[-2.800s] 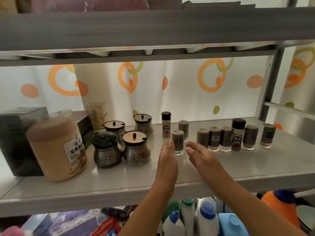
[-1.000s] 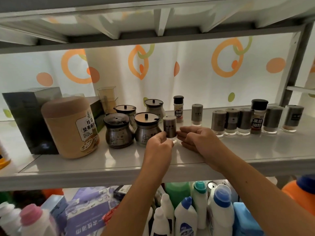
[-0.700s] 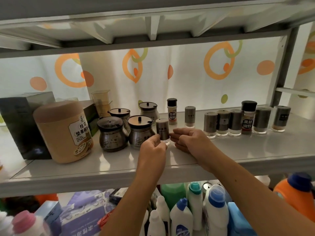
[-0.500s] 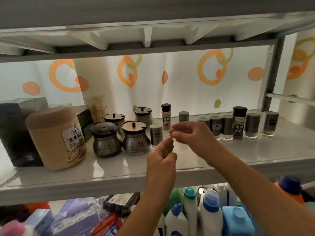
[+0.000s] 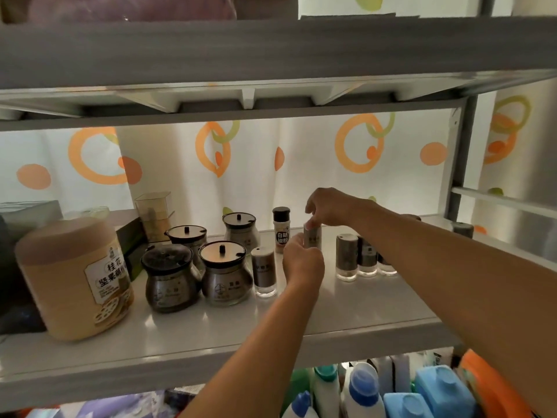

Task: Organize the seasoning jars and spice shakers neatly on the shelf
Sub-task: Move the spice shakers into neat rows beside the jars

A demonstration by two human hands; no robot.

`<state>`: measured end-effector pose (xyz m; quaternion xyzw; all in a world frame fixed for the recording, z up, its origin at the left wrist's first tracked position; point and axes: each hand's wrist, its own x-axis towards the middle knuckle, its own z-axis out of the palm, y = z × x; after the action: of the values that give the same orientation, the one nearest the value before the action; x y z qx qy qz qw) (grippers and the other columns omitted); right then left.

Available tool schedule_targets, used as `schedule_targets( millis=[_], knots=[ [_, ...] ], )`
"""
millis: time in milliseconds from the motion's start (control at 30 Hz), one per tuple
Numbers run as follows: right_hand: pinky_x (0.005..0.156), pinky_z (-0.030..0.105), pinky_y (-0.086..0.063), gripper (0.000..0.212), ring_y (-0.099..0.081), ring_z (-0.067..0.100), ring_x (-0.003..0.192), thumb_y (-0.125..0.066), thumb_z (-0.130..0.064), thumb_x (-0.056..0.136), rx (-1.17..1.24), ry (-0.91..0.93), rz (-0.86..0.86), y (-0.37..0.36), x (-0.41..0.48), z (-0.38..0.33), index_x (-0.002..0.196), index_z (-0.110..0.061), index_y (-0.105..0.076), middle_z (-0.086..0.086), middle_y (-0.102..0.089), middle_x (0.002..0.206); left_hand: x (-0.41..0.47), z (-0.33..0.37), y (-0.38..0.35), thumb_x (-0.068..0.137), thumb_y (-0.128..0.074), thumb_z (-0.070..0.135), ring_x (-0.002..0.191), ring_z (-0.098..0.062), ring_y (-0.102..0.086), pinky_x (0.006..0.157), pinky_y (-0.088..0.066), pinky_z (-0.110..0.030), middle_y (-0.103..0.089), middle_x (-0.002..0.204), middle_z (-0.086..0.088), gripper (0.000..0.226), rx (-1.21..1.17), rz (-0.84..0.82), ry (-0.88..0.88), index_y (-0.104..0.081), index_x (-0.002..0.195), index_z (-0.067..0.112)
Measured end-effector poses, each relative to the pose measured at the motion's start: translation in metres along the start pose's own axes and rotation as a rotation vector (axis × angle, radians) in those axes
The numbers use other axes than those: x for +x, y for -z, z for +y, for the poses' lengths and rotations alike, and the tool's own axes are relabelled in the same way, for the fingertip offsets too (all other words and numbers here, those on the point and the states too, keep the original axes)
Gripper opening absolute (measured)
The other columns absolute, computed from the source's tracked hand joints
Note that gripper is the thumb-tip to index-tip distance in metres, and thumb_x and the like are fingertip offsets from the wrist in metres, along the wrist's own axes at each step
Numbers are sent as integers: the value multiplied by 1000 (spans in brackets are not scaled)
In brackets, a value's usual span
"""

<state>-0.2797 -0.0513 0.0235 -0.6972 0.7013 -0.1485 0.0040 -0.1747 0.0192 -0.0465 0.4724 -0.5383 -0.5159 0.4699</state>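
Both hands meet on a small grey spice shaker [image 5: 313, 237] near the back of the white shelf [image 5: 346, 309]. My right hand [image 5: 330, 206] pinches its top from above. My left hand [image 5: 303, 262] holds its lower side and hides its base. Another grey shaker [image 5: 264, 273] stands free, close beside the tan-lidded seasoning jar [image 5: 224, 276]. A dark-lidded jar [image 5: 170, 282] sits left of that, with two more jars [image 5: 187, 238] behind. A white pepper bottle [image 5: 281, 229] stands just left of the held shaker. More shakers [image 5: 346, 256] line up to the right, partly hidden by my right arm.
A big tan canister [image 5: 72, 279] and a dark box [image 5: 18, 215] fill the shelf's left end, with a clear plastic box [image 5: 152, 215] behind. The upper shelf [image 5: 271, 55] hangs low overhead. A grey post [image 5: 461, 164] stands at right. Cleaning bottles [image 5: 361, 393] crowd the level below.
The shaker my hands held now stands beside the tan-lidded jar. Both hands have let go of it, moved back and right, and closed on another shaker.
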Motion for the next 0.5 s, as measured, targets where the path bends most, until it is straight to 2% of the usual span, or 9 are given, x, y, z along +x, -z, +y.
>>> schedule_targets(
  millis=[167,300,367,500],
  knots=[
    [94,37,-50,50,-60,26,110,-77,-26,79,-40,-10,-63,-7,14,-1,122,-4,-62,9,-65,121,10,-5,-1,92,-43,-7,131,-25,-46,101,-37,-30,-51,141,-8,57,-7,-12,38,-38,145,13],
    [93,38,-52,41,-62,25,106,-76,-21,79,-41,1,-108,-8,19,-2,116,-4,-68,8,-67,117,14,-8,0,93,-44,-7,134,-26,-43,108,-35,-35,-50,142,-7,56,-4,-21,54,-39,145,13],
    [89,38,-54,36,-64,25,102,-77,-20,78,-41,1,-125,-7,20,-2,110,-5,-71,8,-70,111,15,-10,1,92,-44,-7,132,-25,-45,104,-36,-31,-49,142,-8,57,-2,-32,52,-37,145,11],
    [87,41,-58,28,-67,30,101,-75,-10,79,4,-20,-183,-4,21,0,106,-2,-72,13,-71,106,16,-15,4,91,-46,-4,109,-16,-50,85,-36,-23,-55,134,-8,53,-3,-61,46,-42,142,11]
  ],
)
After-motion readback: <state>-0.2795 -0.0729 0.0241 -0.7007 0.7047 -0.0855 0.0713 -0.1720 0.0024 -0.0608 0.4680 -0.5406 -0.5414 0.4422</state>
